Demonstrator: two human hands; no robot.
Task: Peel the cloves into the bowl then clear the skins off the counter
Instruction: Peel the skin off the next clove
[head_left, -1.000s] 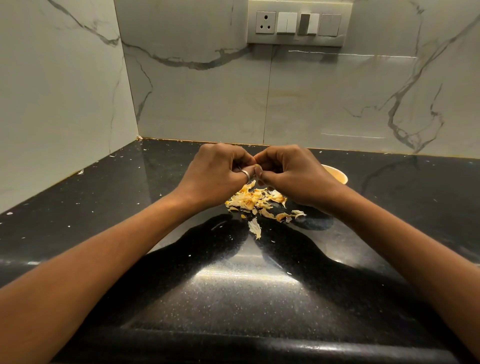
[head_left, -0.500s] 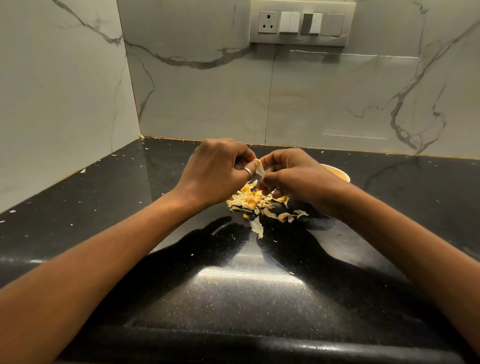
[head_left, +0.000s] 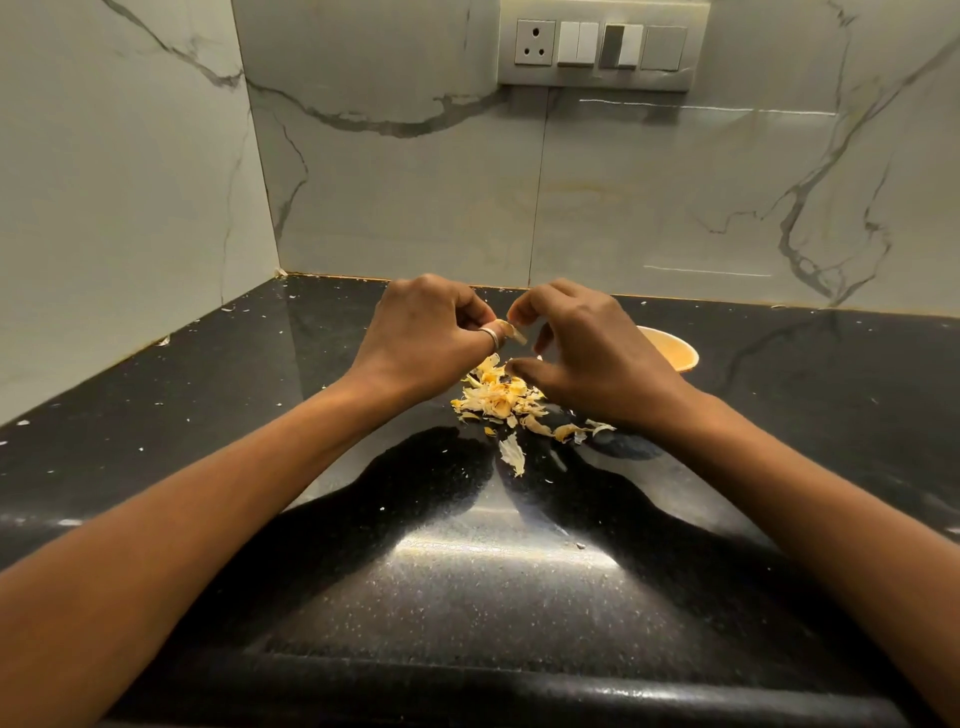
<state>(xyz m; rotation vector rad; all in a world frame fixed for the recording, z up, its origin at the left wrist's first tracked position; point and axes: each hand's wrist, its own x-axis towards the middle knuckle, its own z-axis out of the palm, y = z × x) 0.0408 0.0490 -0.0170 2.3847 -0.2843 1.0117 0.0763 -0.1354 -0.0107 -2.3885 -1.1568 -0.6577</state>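
Pulled away: right hand, fingers loose; left hand fingers pinch clove.

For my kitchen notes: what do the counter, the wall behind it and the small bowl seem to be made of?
Counter: looks like polished black granite, speckled and mirror-glossy.
Wall: likely glossy marble-look tile, white with grey veins and a vertical joint.
Bowl: pale orange, smooth, perhaps plastic or ceramic; cannot tell which.

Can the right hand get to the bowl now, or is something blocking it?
Probably yes. The bowl sits just beyond the right hand, with nothing visible between them; the left hand holds the clove.
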